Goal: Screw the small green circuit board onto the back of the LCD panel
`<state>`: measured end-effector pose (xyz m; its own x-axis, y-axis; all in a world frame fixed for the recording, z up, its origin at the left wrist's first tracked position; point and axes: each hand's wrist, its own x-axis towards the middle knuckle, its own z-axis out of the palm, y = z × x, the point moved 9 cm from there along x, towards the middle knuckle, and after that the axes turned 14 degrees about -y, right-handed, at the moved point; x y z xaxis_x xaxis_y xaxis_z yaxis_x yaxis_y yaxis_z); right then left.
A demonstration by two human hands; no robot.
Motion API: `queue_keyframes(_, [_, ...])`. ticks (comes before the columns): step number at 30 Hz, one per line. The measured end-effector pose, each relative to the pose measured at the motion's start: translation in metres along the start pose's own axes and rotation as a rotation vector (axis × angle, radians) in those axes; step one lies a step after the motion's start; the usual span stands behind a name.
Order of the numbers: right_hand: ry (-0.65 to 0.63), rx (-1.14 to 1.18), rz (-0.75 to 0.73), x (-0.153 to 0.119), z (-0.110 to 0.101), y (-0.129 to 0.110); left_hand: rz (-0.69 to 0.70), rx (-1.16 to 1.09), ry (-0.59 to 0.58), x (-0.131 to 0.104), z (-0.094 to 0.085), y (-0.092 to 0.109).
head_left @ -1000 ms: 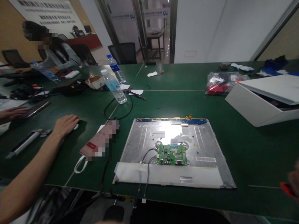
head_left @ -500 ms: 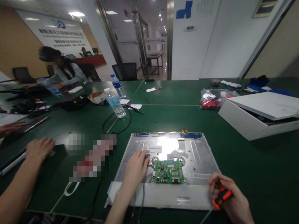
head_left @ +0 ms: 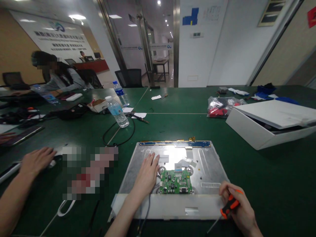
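Note:
A flat metal display panel (head_left: 207, 164) lies back side up on the green table. Near its middle sits a green circuit board (head_left: 175, 181), with a white ribbon cable at its top edge. My left hand (head_left: 147, 172) rests flat on the panel left of the board, fingers slightly apart, over some thin cables. At the panel's lower right corner, my right hand (head_left: 238, 204) is wrapped round an orange and black screwdriver (head_left: 230, 204), whose shaft points down and left past the panel's front edge. A pale strip (head_left: 170, 207) runs along the front of the panel.
Two water bottles (head_left: 117, 112) stand beyond the panel at the left, near a looped black cable (head_left: 133, 131). An open white box (head_left: 259, 128) and a bag with red items (head_left: 218, 107) lie at the right. Another person's hand (head_left: 37, 161) is at the left.
My left hand has moved slightly up the panel and its fingers have spread. My right hand still holds the screwdriver, turned a little. The whole view has shifted slightly.

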<state>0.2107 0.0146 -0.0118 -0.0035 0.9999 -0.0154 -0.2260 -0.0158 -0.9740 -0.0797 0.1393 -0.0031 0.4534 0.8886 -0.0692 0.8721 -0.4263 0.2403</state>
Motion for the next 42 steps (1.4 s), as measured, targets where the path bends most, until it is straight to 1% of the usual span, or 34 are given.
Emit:
queue_keyframes(4, [0.016,0.045,0.023,0.015,-0.011,-0.002,0.012,-0.043,-0.021,0.016,0.002,0.007])
queue_keyframes(6, [0.022,0.035,0.026,0.022,-0.019,-0.003,0.008,-0.065,-0.031,0.023,-0.002,0.012])
queue_keyframes(10, [0.037,0.036,0.032,0.037,-0.035,-0.007,0.007,-0.107,-0.065,0.041,-0.021,0.023])
queue_keyframes(13, [0.021,0.097,0.087,0.047,-0.036,-0.008,0.007,-0.129,-0.132,0.056,-0.035,0.028])
queue_keyframes(15, [0.01,0.169,0.125,0.054,-0.031,-0.01,-0.023,-0.135,-0.183,0.065,-0.039,0.025])
queue_keyframes(17, [-0.018,0.241,0.141,0.063,-0.02,-0.016,-0.034,-0.146,-0.25,0.071,-0.037,0.024])
queue_keyframes(20, [-0.068,0.304,0.121,0.082,0.001,-0.028,0.001,-0.178,-0.33,0.074,-0.033,0.025])
queue_keyframes(24, [-0.088,0.324,0.074,0.116,0.026,-0.036,0.016,-0.222,-0.368,0.072,-0.034,0.023])
queue_keyframes(26, [-0.085,0.348,0.058,0.132,0.037,-0.033,0.028,-0.249,-0.365,0.071,-0.037,0.023])
queue_keyframes(28, [-0.076,0.382,0.051,0.143,0.046,-0.027,0.062,-0.288,-0.346,0.07,-0.038,0.026])
queue_keyframes(30, [-0.057,0.415,0.045,0.146,0.05,-0.019,0.087,-0.358,-0.313,0.068,-0.036,0.029])
queue_keyframes(32, [-0.034,0.445,0.034,0.142,0.048,-0.013,0.096,-0.447,-0.268,0.064,-0.032,0.03])
queue_keyframes(36, [0.008,0.482,-0.008,0.13,0.031,-0.01,0.106,-0.599,-0.188,0.059,-0.024,0.032])
queue_keyframes(39, [0.028,0.488,-0.033,0.128,0.02,-0.011,0.119,-0.695,-0.211,0.059,-0.018,0.032])
queue_keyframes(42, [0.025,0.484,-0.038,0.13,0.019,-0.012,0.128,-0.728,-0.28,0.059,-0.014,0.033])
